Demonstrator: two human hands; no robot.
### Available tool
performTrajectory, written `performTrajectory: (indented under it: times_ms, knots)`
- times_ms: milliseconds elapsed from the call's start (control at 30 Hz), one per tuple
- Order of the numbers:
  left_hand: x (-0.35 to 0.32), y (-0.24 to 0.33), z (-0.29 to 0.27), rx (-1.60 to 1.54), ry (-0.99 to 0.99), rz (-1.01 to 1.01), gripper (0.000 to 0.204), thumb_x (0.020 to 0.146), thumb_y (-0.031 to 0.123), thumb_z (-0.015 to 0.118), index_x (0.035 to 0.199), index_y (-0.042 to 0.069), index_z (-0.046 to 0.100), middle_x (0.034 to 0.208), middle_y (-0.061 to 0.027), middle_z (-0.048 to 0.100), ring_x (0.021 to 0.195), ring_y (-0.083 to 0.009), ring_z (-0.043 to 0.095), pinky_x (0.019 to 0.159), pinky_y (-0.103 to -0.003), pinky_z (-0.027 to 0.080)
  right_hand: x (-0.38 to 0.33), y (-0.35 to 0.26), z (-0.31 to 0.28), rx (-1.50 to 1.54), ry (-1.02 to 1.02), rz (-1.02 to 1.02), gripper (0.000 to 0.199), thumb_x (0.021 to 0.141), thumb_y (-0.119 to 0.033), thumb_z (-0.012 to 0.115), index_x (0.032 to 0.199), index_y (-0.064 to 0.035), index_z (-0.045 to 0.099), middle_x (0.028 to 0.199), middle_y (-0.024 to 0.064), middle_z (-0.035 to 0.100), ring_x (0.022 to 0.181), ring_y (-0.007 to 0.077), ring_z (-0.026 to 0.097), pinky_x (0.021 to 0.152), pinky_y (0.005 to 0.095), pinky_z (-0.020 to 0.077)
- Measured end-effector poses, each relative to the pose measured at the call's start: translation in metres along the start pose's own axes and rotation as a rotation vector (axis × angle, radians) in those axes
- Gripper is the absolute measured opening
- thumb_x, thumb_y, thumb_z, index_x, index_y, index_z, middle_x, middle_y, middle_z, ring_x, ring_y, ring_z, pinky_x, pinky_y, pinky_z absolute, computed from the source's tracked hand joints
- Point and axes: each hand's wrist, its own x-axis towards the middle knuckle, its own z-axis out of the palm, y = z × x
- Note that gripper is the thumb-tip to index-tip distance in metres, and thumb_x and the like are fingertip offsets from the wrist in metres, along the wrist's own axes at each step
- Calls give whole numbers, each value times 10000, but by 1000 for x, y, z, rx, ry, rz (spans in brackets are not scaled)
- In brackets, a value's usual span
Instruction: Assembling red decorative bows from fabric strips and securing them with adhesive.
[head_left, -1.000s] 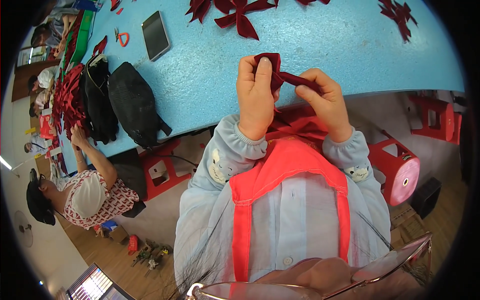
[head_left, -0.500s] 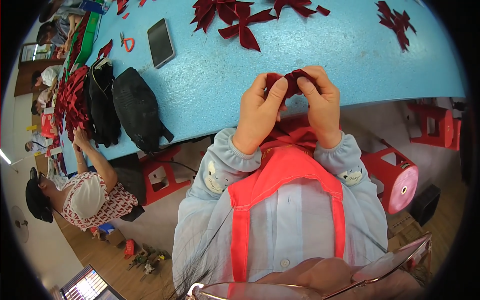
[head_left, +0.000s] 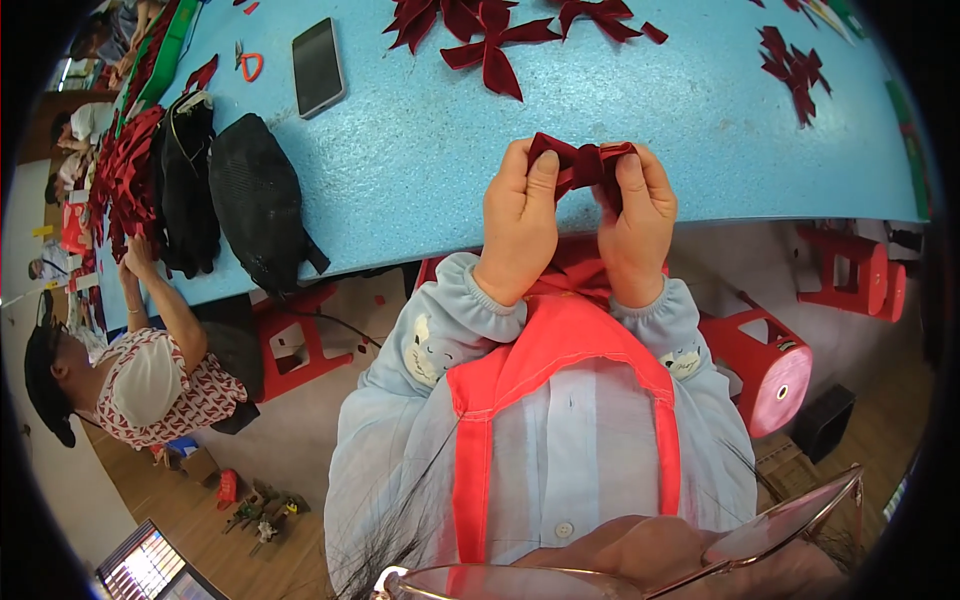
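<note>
A dark red velvet bow [head_left: 580, 166] is held between my two hands, just above the near edge of the blue table. My left hand [head_left: 520, 222] pinches its left loop, thumb on top. The right loop is gripped by my right hand [head_left: 636, 222], also with the thumb on top; the fingers behind the bow are partly hidden. Beyond my hands, several more dark red bows [head_left: 492, 48] lie at the far side of the table. Another small cluster of bows [head_left: 793, 74] rests at the far right.
On the blue table [head_left: 420, 160] lie a phone [head_left: 318, 68], orange-handled snips [head_left: 250, 65] and a black mesh bag [head_left: 256, 200]. A pile of red ribbon bows [head_left: 128, 180] sits at left, where a co-worker [head_left: 150, 385] handles it. Red stools [head_left: 765, 365] stand below the table.
The bow has been spread out between my hands, its loops and centre knot now showing. My thumbs have moved apart and point more upright. The whole view has shifted slightly.
</note>
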Motion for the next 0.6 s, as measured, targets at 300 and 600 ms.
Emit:
performTrajectory:
  times_ms: [300, 600]
  knots:
    - [3, 5, -5, -422, -56, -350, 177, 943, 208, 453, 993, 45, 505, 771, 2, 563, 582, -25, 451, 449, -176, 355, 1, 2, 2, 159, 147, 237, 108, 918, -186, 509, 921, -98, 571, 747, -41, 577, 560, 10, 464, 441, 161, 346]
    - [3, -2, -8, -306, -29, -316, 153, 937, 193, 466, 941, 43, 494, 791, -11, 573, 595, -38, 476, 479, -192, 391, -6, 8, -1, -226, 29, -27, 122, 925, -138, 477, 959, -62, 567, 786, -29, 572, 614, 27, 472, 514, 174, 372]
